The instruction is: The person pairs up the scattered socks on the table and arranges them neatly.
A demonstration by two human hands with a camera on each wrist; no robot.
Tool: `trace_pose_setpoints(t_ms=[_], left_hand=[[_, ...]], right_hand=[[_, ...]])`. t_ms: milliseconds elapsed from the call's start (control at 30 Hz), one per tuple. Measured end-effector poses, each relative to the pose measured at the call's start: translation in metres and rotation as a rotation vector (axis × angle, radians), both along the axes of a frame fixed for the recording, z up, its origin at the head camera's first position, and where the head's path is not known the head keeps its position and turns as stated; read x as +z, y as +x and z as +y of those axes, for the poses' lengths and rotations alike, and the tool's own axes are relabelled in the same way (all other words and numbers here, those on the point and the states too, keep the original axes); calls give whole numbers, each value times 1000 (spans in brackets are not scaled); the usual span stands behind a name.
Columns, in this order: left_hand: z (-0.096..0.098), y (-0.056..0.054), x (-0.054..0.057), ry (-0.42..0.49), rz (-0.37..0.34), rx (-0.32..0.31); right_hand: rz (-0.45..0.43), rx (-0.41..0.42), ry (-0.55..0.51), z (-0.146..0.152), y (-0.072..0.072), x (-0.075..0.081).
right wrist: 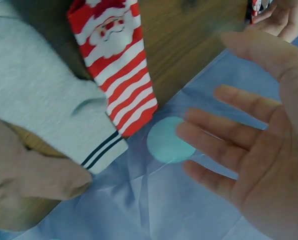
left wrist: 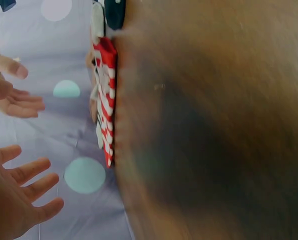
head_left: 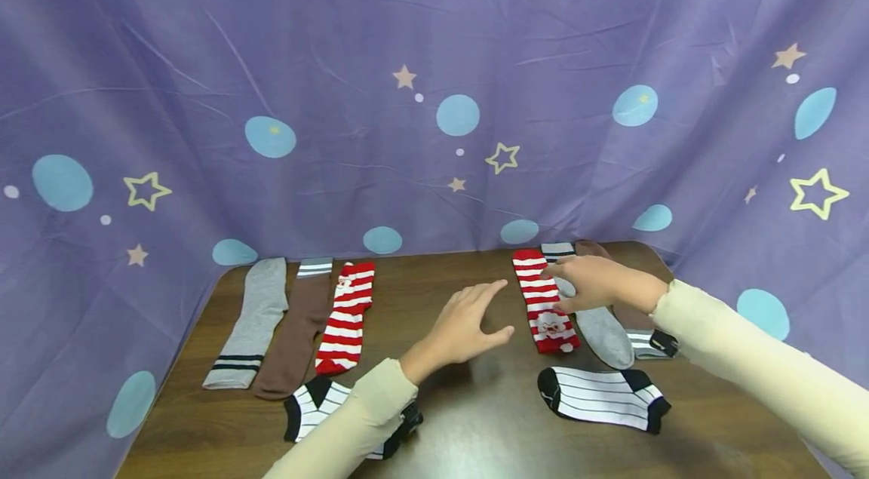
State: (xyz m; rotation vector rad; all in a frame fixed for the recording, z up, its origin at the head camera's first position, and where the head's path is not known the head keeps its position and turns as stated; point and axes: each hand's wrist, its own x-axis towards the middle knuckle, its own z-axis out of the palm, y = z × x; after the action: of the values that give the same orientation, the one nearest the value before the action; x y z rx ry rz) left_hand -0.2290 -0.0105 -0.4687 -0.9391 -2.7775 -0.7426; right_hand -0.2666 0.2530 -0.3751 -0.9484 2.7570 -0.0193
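My left hand (head_left: 459,326) hovers over the middle of the table with fingers spread, holding nothing. On the right, my right hand (head_left: 589,281) is raised over a red-and-white striped sock (head_left: 539,298) with a Santa face and a grey sock (head_left: 604,336); its palm looks bare in the right wrist view. Beside them lies a brown sock (head_left: 633,317), partly hidden by the hand and sleeve. A white ankle sock (head_left: 600,397) with black heel and toe lies in front. In the left wrist view the left fingers (left wrist: 34,187) are extended.
At the left lie a grey sock (head_left: 250,320), a brown sock (head_left: 299,336) and another striped Santa sock (head_left: 348,317). A white-and-black ankle sock (head_left: 314,419) is partly under the left sleeve. A purple patterned curtain (head_left: 434,192) hangs behind the wooden table (head_left: 441,403).
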Motion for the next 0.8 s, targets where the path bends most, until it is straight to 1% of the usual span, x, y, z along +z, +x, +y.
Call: trace_pose_setpoints(t_ms=[167, 367, 500, 600, 700, 800], left_hand=[[9, 5, -1, 3, -12, -11], [25, 14, -3, -16, -69, -43], [37, 22, -9, -47, -101, -65], [45, 27, -13, -74, -115, -89], [51, 32, -18, -92, -125, -107], [56, 36, -23, -91, -137, -119]], right_hand=[[-100, -2, 42, 14, 1, 4], [-205, 1, 33, 29, 6, 1], [-251, -32, 35, 37, 13, -7], [-297, -82, 32, 43, 19, -15], [-338, -97, 29, 49, 24, -26], [-358, -89, 23, 53, 28, -37]])
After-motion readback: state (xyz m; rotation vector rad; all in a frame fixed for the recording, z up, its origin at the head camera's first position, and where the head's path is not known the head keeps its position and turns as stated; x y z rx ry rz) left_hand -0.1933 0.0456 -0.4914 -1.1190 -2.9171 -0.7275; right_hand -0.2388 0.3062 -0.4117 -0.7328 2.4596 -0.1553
